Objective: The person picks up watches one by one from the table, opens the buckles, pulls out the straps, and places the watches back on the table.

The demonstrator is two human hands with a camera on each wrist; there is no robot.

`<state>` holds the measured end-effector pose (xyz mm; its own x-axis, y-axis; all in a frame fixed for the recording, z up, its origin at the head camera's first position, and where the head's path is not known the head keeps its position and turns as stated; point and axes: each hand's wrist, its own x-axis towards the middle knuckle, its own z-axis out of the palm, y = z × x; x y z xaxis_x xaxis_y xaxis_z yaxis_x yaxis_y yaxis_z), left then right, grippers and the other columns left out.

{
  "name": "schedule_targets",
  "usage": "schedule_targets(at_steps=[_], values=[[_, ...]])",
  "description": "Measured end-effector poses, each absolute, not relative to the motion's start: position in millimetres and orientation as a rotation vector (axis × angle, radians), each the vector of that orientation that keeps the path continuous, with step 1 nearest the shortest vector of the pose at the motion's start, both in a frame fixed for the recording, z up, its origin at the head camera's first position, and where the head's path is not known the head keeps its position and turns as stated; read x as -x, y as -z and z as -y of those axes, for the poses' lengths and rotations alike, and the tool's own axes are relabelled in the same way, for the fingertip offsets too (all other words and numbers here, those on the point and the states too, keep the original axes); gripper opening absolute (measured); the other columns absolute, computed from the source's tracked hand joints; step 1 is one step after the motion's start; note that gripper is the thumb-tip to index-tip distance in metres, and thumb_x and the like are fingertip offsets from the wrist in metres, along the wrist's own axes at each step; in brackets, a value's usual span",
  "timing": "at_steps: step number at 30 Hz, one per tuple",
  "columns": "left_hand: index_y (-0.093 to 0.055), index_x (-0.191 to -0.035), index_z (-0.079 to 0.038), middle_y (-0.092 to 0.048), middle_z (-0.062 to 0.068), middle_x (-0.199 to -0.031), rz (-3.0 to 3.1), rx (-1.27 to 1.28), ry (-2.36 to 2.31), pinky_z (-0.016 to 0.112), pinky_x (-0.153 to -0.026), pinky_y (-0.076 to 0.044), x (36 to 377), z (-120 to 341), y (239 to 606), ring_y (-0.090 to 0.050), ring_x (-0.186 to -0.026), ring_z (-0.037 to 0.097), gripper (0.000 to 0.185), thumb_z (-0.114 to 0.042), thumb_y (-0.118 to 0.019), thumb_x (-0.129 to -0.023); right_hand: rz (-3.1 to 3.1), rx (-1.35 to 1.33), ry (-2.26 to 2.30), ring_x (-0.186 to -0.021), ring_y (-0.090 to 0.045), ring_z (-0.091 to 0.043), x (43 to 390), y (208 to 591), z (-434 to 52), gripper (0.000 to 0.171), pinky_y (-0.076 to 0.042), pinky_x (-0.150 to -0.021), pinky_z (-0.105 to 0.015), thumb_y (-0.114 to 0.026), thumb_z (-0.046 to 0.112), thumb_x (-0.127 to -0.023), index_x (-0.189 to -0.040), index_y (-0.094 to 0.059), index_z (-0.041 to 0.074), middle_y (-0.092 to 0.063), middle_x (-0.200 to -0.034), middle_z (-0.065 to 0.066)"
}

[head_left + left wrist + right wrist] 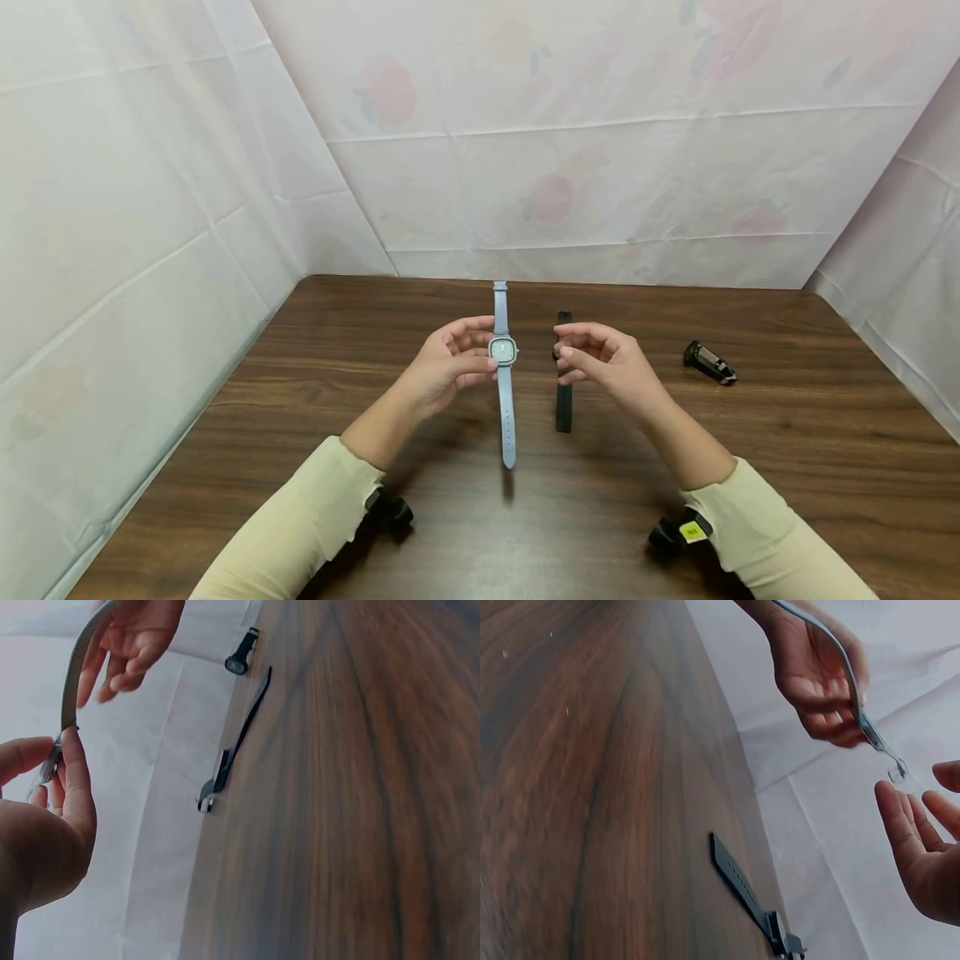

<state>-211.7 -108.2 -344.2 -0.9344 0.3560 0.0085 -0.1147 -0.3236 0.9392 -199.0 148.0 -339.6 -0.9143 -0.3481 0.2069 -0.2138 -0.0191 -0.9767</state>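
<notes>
At the centre of the head view, the left hand (442, 367) pinches the case of a pale blue wristwatch (503, 367) between thumb and curled fingers (471, 363), holding it above the tabletop (787, 467). The watch's long axis runs straight up and down the frame, one strap end pointing to the far edge, the other hanging toward the viewer. The right hand (607, 367) hovers just right of the watch, its fingers (573, 352) loosely bent and holding nothing, tips aimed left at the case but apart from it. Below, between the hands, a black strap (563, 400) lies flat, parallel to the watch. Farther right, a small black object (709, 363) rests on the wood.
</notes>
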Motion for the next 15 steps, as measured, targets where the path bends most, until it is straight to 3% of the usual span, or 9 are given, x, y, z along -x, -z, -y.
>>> schedule_targets(at_steps=[8, 15], values=[[-0.047, -0.136, 0.002, -0.057, 0.008, -0.106, -1.672, -0.288, -2.321, 0.038, -0.080, -0.058, 217.5, 124.4, 346.7, -0.065, -0.085, 0.016, 0.060, 0.021, -0.059, -0.081, -2.208, 0.688, 2.071, -0.091, -0.063, -0.020, 203.1, 341.5, -166.8, 0.033, -0.056, -0.079, -0.050, -0.062, 0.010, -0.097, -0.129, -0.058, 0.004, -0.061, -0.110, -0.010], [-0.045, -0.137, 0.002, -0.058, 0.007, -0.105, -1.700, -0.263, -2.322, 0.036, -0.077, -0.058, 220.6, 137.4, 348.0, -0.065, -0.084, 0.015, 0.060, 0.021, -0.058, -0.082, -2.237, 0.731, 2.072, -0.094, -0.063, -0.019, 206.2, 343.9, -180.9, 0.036, -0.057, -0.080, -0.044, -0.062, 0.007, -0.096, -0.131, -0.056, 0.003, -0.060, -0.113, -0.009]])
